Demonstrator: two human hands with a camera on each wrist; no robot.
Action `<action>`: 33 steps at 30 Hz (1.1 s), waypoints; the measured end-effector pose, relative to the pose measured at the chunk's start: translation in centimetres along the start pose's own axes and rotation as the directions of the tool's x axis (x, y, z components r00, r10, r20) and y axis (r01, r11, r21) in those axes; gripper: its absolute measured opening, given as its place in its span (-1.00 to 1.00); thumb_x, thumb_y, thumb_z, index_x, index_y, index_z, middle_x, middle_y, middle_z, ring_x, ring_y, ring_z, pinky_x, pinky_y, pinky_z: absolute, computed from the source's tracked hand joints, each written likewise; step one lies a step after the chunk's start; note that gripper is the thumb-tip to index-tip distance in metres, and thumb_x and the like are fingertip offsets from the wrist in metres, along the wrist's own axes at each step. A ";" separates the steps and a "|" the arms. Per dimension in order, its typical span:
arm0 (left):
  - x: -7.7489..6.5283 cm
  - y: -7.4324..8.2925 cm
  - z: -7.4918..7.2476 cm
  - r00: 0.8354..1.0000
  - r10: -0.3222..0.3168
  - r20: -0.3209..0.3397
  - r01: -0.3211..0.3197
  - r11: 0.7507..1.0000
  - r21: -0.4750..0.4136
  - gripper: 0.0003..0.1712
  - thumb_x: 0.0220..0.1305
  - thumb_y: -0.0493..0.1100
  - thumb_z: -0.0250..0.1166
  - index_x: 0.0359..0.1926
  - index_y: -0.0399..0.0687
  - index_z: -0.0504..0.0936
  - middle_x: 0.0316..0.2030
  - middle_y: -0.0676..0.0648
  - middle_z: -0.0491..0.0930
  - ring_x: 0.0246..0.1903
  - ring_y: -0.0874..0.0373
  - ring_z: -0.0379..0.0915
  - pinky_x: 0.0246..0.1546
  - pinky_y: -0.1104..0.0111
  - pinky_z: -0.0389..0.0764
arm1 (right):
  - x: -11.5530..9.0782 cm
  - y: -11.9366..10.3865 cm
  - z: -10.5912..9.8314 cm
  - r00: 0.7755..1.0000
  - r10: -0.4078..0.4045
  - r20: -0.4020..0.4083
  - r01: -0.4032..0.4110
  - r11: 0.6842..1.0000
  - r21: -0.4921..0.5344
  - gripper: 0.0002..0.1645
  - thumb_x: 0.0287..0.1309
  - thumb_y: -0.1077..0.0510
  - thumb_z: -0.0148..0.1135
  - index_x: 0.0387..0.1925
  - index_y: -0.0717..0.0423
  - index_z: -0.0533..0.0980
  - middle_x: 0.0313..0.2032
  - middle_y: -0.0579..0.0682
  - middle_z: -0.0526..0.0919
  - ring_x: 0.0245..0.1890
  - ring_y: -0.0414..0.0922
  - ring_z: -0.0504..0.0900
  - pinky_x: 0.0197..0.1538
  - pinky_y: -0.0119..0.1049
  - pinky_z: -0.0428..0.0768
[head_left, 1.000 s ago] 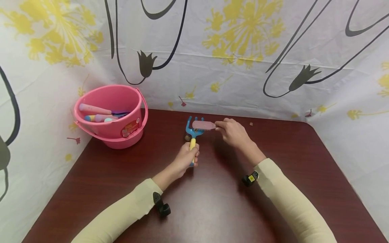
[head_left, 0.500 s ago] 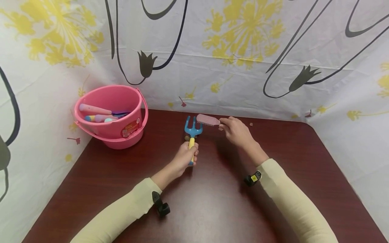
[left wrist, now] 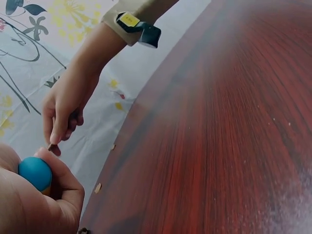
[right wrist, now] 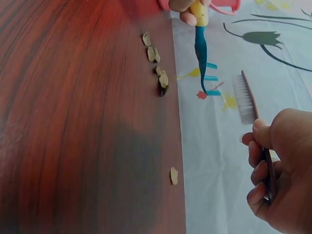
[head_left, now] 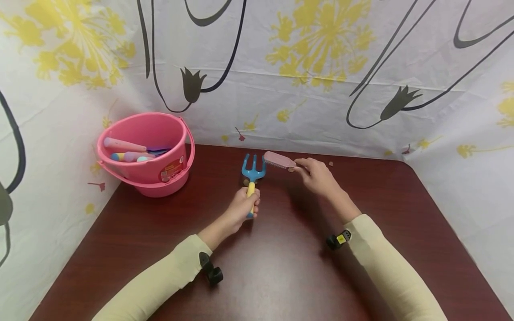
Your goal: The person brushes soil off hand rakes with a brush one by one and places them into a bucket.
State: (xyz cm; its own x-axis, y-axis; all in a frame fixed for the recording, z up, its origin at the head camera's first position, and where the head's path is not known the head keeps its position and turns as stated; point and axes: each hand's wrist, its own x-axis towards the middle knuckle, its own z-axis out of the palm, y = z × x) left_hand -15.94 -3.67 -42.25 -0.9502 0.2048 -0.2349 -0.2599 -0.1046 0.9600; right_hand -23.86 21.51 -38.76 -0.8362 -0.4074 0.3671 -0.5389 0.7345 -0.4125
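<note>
My left hand (head_left: 241,206) grips the yellow handle of a toy garden fork (head_left: 253,173), its blue tines held out toward the back of the table. In the left wrist view the handle's round blue end (left wrist: 35,173) pokes out of the fist. My right hand (head_left: 318,177) holds a pink brush (head_left: 279,159) by its handle, just right of the tines. White bristles (right wrist: 243,100) show in the right wrist view, facing the fork. Below both tools, several small tan flakes (right wrist: 163,79) lie along the table edge, one flake (right wrist: 174,175) apart from the others.
At the back left stands a pink bucket (head_left: 162,191) with its handle hanging down and several pastel-handled tools (head_left: 124,144) inside. A white flowered cloth (head_left: 249,102) hangs behind and beside the dark red wooden table (head_left: 281,267).
The brush has come off the fork's tines and moved right with my right hand. My left hand and the fork have shifted slightly left, and all the tines now show.
</note>
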 end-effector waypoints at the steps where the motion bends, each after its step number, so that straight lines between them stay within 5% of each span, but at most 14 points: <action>1: 0.0 0.0 -0.1 1.000 -0.004 -0.003 0.004 1.000 0.002 -0.68 0.50 -0.27 0.05 0.17 -0.35 0.33 -0.39 -0.07 0.38 -0.57 0.23 0.32 -0.59 0.47 0.48 | -0.1 0.2 -0.1 1.000 0.005 0.005 -0.005 1.000 0.003 -0.71 0.41 0.23 0.23 0.07 0.30 0.62 -0.22 0.17 0.67 -0.28 0.04 0.55 -0.16 -0.01 0.48; 10: 0.4 0.3 -1.3 0.999 0.049 -0.013 -0.046 0.988 0.150 -0.72 0.52 -0.25 0.08 0.13 -0.30 0.34 -0.41 -0.11 0.42 -0.61 0.21 0.36 -0.61 0.44 0.51 | -1.0 1.2 -1.0 0.999 0.035 -0.010 -0.035 0.999 0.027 -0.67 0.41 0.21 0.23 0.11 0.32 0.60 -0.07 0.24 0.68 -0.09 0.13 0.62 0.14 0.30 0.37; 13: 0.8 0.7 -2.0 0.995 0.099 -0.017 -0.090 0.953 0.289 -0.67 0.50 -0.24 0.09 0.16 -0.33 0.33 -0.40 -0.16 0.49 -0.62 0.19 0.41 -0.63 0.41 0.54 | -1.2 1.4 -1.3 0.999 0.042 -0.024 -0.041 0.998 0.040 -0.67 0.41 0.23 0.23 0.10 0.33 0.60 -0.09 0.24 0.68 -0.20 0.10 0.59 0.00 0.15 0.47; 15: 1.0 1.1 -2.6 0.990 0.141 -0.016 -0.122 0.903 0.411 -0.63 0.48 -0.24 0.09 0.19 -0.34 0.32 -0.39 -0.19 0.54 -0.60 0.14 0.49 -0.61 0.37 0.58 | -1.4 1.5 -1.5 0.999 0.043 -0.028 -0.042 0.998 0.052 -0.67 0.41 0.24 0.23 0.10 0.34 0.59 -0.10 0.23 0.68 -0.27 0.07 0.54 -0.14 0.03 0.49; 18: 1.1 2.0 -3.6 0.978 0.208 -0.006 -0.161 0.777 0.608 -0.61 0.46 -0.23 0.11 0.20 -0.31 0.32 -0.40 -0.18 0.57 -0.57 0.08 0.55 -0.59 0.31 0.59 | -1.6 1.8 -1.6 0.998 0.050 -0.035 -0.047 0.997 0.064 -0.67 0.41 0.24 0.22 0.10 0.35 0.59 -0.08 0.23 0.68 -0.26 0.05 0.55 -0.13 -0.01 0.49; 23: 0.8 3.6 -4.7 0.943 0.330 0.043 -0.208 0.485 0.850 -0.64 0.40 -0.24 0.19 0.12 -0.26 0.34 -0.39 -0.17 0.50 -0.54 -0.01 0.51 -0.55 0.19 0.56 | -2.0 2.1 -2.1 0.996 0.085 -0.038 -0.081 0.992 0.095 -0.67 0.43 0.21 0.22 0.11 0.32 0.59 -0.07 0.21 0.69 -0.27 0.03 0.55 -0.16 -0.02 0.50; 29: 0.6 4.1 -5.1 0.893 0.429 0.135 -0.215 0.145 0.966 -0.62 0.27 -0.28 0.29 0.01 -0.28 0.34 -0.37 -0.15 0.48 -0.54 -0.07 0.55 -0.57 0.09 0.62 | -2.2 2.1 -2.5 0.992 0.118 -0.033 -0.113 0.986 0.124 -0.67 0.44 0.18 0.21 0.13 0.28 0.59 -0.15 0.15 0.69 -0.35 0.00 0.52 -0.27 -0.07 0.47; 31: 0.5 3.9 -5.1 0.882 0.444 0.156 -0.201 0.056 0.978 -0.58 0.23 -0.28 0.32 0.02 -0.30 0.35 -0.38 -0.15 0.47 -0.55 -0.07 0.55 -0.57 0.09 0.63 | -2.2 2.1 -2.5 0.992 0.123 -0.029 -0.119 0.985 0.127 -0.67 0.45 0.18 0.20 0.13 0.27 0.59 -0.16 0.14 0.69 -0.35 0.00 0.52 -0.28 -0.08 0.47; 33: 0.4 3.7 -5.1 0.876 0.452 0.170 -0.187 -0.008 0.982 -0.55 0.21 -0.26 0.36 0.03 -0.30 0.35 -0.38 -0.15 0.45 -0.57 -0.05 0.54 -0.58 0.11 0.63 | -2.3 2.0 -2.5 0.991 0.129 -0.022 -0.125 0.984 0.129 -0.67 0.46 0.17 0.19 0.13 0.28 0.58 -0.16 0.16 0.69 -0.35 0.00 0.52 -0.29 -0.08 0.46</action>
State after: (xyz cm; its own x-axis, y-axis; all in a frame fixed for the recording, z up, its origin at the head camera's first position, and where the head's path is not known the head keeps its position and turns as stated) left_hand -18.12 -8.92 -39.58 -0.9203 0.2972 0.2544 0.3482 0.9187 0.1866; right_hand -22.76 25.28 -38.29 -0.8961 -0.2975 0.3294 -0.4390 0.7035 -0.5589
